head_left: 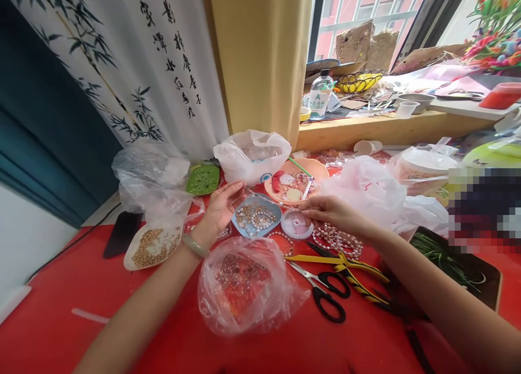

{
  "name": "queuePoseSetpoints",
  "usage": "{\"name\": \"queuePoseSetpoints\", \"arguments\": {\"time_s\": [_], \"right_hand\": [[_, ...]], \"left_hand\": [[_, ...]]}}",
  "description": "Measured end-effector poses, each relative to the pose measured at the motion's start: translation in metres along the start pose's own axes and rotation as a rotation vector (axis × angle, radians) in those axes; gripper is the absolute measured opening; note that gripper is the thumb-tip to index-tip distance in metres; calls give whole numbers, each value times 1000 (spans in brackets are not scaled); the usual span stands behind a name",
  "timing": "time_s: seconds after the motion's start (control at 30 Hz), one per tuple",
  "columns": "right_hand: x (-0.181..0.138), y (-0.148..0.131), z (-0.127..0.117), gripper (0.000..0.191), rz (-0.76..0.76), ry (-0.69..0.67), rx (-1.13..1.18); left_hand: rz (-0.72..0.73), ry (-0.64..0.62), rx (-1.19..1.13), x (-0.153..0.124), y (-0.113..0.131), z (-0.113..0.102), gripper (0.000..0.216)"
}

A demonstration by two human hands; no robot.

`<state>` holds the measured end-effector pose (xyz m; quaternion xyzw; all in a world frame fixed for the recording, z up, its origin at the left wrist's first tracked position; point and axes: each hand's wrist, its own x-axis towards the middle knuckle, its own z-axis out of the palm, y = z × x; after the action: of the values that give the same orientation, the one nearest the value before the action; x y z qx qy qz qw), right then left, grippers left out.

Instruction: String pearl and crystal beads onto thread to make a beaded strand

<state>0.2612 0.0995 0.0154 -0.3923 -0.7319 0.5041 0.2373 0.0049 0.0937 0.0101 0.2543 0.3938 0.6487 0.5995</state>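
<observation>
A thin beaded strand [264, 196] stretches between my two hands above the dishes. Fingertips of my left hand [222, 205] pinch its left end, and a bangle circles that wrist. The other end is pinched by my right hand [328, 212], just above a clear round spool [296, 228]. Below the strand sits a blue dish [244, 230] of gold and pearly beads. Behind it, an orange plate [323, 168] holds small beads, discs and a green stick. A pile of pearl bead strings [337, 241] lies under my right hand.
In front are a clear plastic bag [252, 287] of small beads, black-handled scissors [325, 292] and yellow-black pliers [358, 268]. Left stand a white dish [134, 257] of gold beads, a dark phone [122, 235] and a green dish [203, 179]. White bags [362, 189] crowd the right.
</observation>
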Motion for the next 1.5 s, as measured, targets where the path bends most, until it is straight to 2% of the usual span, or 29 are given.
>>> {"name": "queuePoseSetpoints", "arguments": {"time_s": [0.23,0.53,0.8,1.27,1.5], "right_hand": [[-3,-3,-9,31,28,76,-155],[-2,-2,-13,30,-30,178,-455],[-8,1,-10,14,13,239,-721],[-15,11,-2,17,124,207,-1011],[-19,2,2,18,89,207,-1086]], "left_hand": [[-14,60,-55,-6,4,-18,9],[-36,9,43,-12,-2,-25,8],[-74,-53,209,-18,-9,-26,10],[-80,-103,488,-31,-19,-17,23],[-20,-137,567,-35,-21,-10,21]]}}
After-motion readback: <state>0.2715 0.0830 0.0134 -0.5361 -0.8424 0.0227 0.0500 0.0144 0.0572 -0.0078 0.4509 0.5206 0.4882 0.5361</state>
